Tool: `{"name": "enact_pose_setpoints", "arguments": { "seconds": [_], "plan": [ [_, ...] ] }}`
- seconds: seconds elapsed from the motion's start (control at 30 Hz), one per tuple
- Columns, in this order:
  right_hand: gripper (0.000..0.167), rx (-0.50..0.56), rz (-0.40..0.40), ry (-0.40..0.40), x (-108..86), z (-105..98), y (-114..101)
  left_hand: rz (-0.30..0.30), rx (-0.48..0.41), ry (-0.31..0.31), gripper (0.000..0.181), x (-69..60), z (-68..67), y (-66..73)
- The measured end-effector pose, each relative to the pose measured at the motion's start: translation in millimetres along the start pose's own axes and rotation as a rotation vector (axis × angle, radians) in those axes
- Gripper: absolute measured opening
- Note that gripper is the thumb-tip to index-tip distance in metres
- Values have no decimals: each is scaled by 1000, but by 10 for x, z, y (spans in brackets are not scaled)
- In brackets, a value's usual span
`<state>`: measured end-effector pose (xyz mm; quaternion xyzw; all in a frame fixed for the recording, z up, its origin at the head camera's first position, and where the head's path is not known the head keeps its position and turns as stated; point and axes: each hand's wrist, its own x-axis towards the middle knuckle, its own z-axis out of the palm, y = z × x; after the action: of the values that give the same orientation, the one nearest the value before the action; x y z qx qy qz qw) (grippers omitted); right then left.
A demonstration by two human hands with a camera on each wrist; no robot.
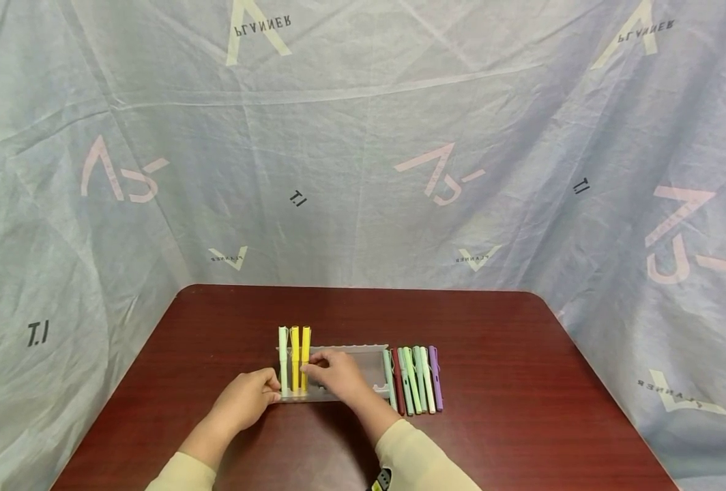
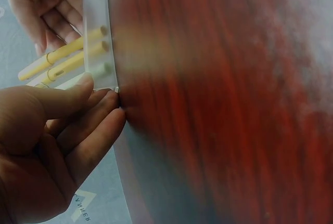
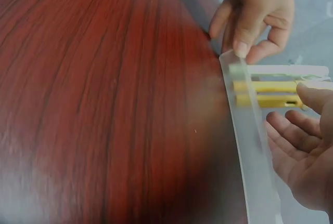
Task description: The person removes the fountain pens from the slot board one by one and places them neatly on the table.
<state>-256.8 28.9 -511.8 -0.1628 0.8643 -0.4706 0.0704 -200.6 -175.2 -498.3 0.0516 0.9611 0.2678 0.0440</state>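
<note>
My left hand (image 1: 250,398) pinches the front left corner of a clear plastic pen tray (image 1: 372,368), thumb against its edge in the left wrist view. One pale green pen (image 1: 283,361) and two yellow pens (image 1: 295,361) lie side by side across the tray's left end, caps away from me. At the right-hand yellow pen (image 1: 306,337) is my right hand (image 1: 337,374), its thumb touching the barrel. The other fingers of that hand (image 3: 307,146) are loosely bent beside the pen, apart from it in the right wrist view.
Right of the tray, several pens lie in a row: green ones, a dark red pen (image 1: 397,382), a whitish pen (image 1: 427,382) and a purple pen (image 1: 437,378). All this is on a reddish-brown table (image 1: 498,382). Grey printed cloth (image 1: 363,150) hangs around the table.
</note>
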Motion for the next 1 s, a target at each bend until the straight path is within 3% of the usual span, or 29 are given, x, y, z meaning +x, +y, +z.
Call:
{"name": "enact_pose_setpoints", "arguments": {
  "seconds": [0.23,0.47,0.6,0.73,1.0],
  "plan": [
    [21,-24,-32,64,-1,110,-44,0,-3,5,12,-4,10,2],
    [13,-26,-56,86,-6,90,-56,8,-1,17,13,3,22,-6],
    [16,122,-69,69,-20,25,-87,-6,-1,13,13,17,24,-15],
    [23,284,-52,-9,-55,-21,-81,-8,-2,7,13,19,30,-30],
    [28,524,-50,-105,-132,3,70,-9,-3,13,13,9,42,-22]
  ]
}}
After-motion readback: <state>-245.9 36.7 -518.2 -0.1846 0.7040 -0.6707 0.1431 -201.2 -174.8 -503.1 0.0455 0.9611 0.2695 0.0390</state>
